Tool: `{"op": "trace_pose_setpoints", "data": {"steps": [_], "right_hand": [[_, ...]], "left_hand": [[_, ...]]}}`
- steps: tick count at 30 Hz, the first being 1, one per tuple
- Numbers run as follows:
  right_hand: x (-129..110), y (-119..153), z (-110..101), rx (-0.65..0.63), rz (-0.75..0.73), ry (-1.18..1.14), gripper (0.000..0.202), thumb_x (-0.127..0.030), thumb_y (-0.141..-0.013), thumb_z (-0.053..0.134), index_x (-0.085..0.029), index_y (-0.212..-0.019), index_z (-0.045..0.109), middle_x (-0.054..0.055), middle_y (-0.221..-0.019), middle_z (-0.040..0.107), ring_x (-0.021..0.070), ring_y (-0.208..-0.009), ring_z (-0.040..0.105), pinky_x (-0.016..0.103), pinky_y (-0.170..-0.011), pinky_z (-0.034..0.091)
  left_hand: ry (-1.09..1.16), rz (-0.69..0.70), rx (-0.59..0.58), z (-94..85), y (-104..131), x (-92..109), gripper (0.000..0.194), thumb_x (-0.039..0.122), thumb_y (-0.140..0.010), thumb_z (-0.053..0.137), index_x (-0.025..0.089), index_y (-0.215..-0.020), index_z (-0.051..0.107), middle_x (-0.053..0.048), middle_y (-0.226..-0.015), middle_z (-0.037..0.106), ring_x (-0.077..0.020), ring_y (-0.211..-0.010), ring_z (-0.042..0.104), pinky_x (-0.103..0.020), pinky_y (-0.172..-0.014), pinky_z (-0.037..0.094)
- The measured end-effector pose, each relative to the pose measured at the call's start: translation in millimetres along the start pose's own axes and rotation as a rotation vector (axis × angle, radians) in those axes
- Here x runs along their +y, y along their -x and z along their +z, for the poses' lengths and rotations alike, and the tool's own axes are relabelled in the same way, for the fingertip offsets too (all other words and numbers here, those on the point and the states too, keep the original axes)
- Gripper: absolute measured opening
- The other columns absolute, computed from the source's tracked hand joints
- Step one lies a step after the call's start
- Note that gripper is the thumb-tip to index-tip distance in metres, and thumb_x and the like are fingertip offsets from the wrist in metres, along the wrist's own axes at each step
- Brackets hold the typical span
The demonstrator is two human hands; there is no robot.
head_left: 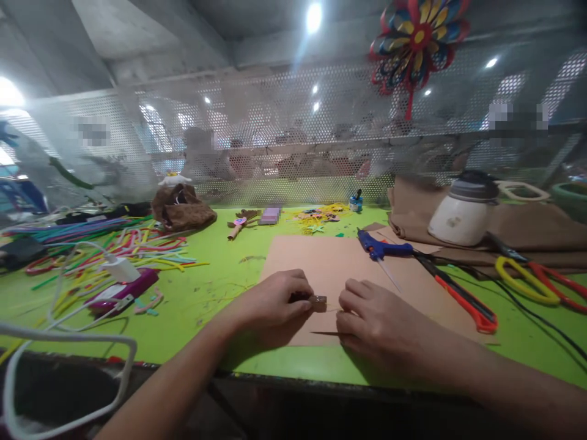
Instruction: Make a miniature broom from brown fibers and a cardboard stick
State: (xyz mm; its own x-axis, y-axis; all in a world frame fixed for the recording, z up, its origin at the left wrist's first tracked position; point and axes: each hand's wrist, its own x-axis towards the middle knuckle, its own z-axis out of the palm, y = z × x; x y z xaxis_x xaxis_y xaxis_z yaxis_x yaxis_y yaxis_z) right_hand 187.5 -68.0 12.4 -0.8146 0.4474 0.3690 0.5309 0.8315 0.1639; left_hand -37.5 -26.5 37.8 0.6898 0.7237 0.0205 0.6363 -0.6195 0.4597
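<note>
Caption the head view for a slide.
Left hand holds a small brown piece, right hand something thin and dark, over a tan sheet; blue glue gun nearby.

The left hand [277,297] is bare, as is the left forearm [183,380] at seven o'clock, a smooth, widening shape; the right hand [376,315] and the right forearm [481,373], towards four o'clock, are likewise uncovered, out to the view's edge

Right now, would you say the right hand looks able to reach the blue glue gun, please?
Probably yes: the glue gun lies just beyond the right hand, with nothing tall between them, though that hand seems to hold a thin stick it may need to put down.
</note>
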Motion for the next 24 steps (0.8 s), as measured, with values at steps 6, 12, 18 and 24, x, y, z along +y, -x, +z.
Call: {"op": "trace_pose_setpoints", "data": {"steps": [6, 12, 18, 24], "right_hand": [[-8.4, 4.0, 13.3, -0.096, -0.035, 0.115, 0.013, -0.012, -0.086, 0.053, -0.014, -0.078, 0.063, 0.007, -0.072, 0.058, 0.0196, -0.068, 0.044, 0.034, -0.061, 0.031], [-5.0, 3.7, 25.5, 0.036, -0.039, 0.111, 0.016, -0.01, -0.083, 0.057, -0.014, -0.069, 0.063, 0.006, -0.071, 0.056, 0.0202, -0.073, 0.044, 0.033, -0.061, 0.029], [-9.1, 13.9, 25.6, 0.111, 0.045, 0.022, 0.021, -0.003, -0.08, 0.053, -0.015, -0.063, 0.055, 0.005, -0.069, 0.05, 0.0184, -0.071, 0.039, 0.033, -0.062, 0.028], [-22.8, 23.1, 19.7, 0.13, 0.16, -0.082, 0.018, -0.002, -0.08, 0.048, -0.015, -0.069, 0.055, 0.006, -0.076, 0.052, 0.0187, -0.074, 0.04, 0.032, -0.063, 0.03]], "left_hand": [[0.006, 0.068, 0.021, 2.9, -0.7, 3.7, 0.031, 0.038, -0.089, 0.046, 0.018, -0.092, 0.07, -0.008, -0.093, 0.064, -0.0178, -0.086, 0.055, -0.028, -0.078, 0.041], [-0.026, 0.024, 0.063, 3.9, 1.4, 4.8, 0.037, 0.043, -0.09, 0.042, 0.017, -0.092, 0.068, -0.007, -0.087, 0.067, -0.0164, -0.077, 0.056, -0.027, -0.069, 0.041], [-0.083, 0.039, 0.052, 7.3, 11.2, 5.3, 0.03, 0.037, -0.089, 0.046, 0.018, -0.091, 0.069, -0.007, -0.088, 0.065, -0.0175, -0.081, 0.055, -0.027, -0.072, 0.041], [-0.129, 0.011, 0.101, 21.3, 25.9, 16.0, 0.035, 0.042, -0.091, 0.044, 0.019, -0.092, 0.07, -0.007, -0.086, 0.059, -0.0174, -0.082, 0.055, -0.027, -0.073, 0.04]]}}
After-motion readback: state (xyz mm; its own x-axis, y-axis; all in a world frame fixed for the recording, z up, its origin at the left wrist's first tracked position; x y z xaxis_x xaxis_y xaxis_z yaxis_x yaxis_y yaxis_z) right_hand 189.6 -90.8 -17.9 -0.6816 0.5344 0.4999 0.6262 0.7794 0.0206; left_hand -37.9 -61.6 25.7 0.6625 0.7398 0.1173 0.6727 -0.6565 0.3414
